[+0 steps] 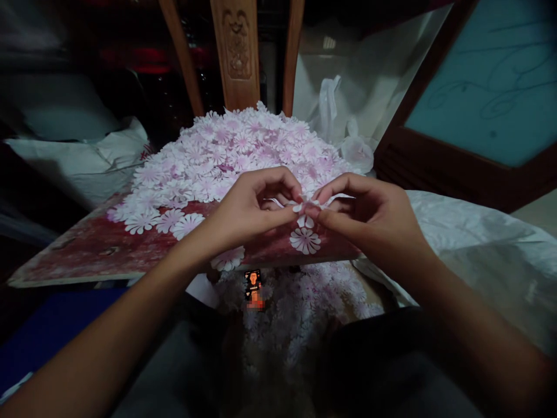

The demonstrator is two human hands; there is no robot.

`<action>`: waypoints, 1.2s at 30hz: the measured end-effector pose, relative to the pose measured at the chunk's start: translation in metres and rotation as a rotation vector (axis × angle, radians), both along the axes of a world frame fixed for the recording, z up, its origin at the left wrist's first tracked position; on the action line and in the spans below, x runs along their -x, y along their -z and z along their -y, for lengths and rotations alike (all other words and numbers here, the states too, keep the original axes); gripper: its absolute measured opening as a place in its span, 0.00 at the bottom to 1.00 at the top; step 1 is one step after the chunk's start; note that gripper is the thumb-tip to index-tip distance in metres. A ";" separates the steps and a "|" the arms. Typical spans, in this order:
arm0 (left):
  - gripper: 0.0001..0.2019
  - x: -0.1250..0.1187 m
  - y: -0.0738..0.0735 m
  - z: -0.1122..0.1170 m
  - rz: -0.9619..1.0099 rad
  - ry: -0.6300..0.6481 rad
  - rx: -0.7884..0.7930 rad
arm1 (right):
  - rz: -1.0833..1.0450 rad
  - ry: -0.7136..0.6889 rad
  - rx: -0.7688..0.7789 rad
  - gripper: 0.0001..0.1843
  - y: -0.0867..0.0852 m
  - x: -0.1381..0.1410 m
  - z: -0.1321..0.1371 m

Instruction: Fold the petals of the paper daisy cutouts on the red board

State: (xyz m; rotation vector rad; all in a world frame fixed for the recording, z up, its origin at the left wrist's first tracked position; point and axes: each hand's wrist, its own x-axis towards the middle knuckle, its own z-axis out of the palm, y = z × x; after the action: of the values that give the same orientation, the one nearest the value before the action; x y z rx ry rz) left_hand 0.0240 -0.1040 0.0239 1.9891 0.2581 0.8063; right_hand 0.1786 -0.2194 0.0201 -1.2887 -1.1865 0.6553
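My left hand (pixel 252 209) and my right hand (pixel 368 223) meet at the fingertips, both pinching a small white paper flower (pixel 307 206) that is partly hidden by my fingers. Just below them, a flat pink-and-white paper daisy (pixel 305 241) lies on a worn red board (pixel 104 252). Behind my hands rises a large heap of similar paper flowers (pixel 226 154). Several loose ones lie apart on the board near my left wrist, such as one at the front edge (pixel 227 259).
More paper flowers (pixel 313 307) lie in a dim mass below the board's front edge, beside a small badge with a blurred part (pixel 253 288). A carved wooden chair back (pixel 235 52), white plastic bags (pixel 331 110), white sheeting (pixel 478 232) and a brown-framed teal panel (pixel 487 87) surround the board.
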 end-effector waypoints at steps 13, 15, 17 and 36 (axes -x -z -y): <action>0.16 0.000 0.000 0.004 -0.052 -0.019 0.062 | 0.178 0.136 -0.067 0.12 -0.002 -0.003 0.003; 0.16 0.001 0.000 0.003 -0.055 -0.022 0.058 | 0.183 0.139 -0.068 0.13 -0.002 -0.003 0.003; 0.16 0.002 0.000 0.002 -0.048 -0.036 0.038 | 0.192 0.146 -0.067 0.13 -0.003 -0.003 0.002; 0.16 0.012 -0.003 -0.001 -0.141 0.018 -0.032 | 0.230 0.116 -0.047 0.13 -0.003 -0.003 0.001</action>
State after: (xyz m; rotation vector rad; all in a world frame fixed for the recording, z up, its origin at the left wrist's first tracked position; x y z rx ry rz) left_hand 0.0115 -0.1034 0.0268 2.0785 0.3110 0.6629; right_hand 0.1817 -0.2200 0.0228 -1.4095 -1.2935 0.4002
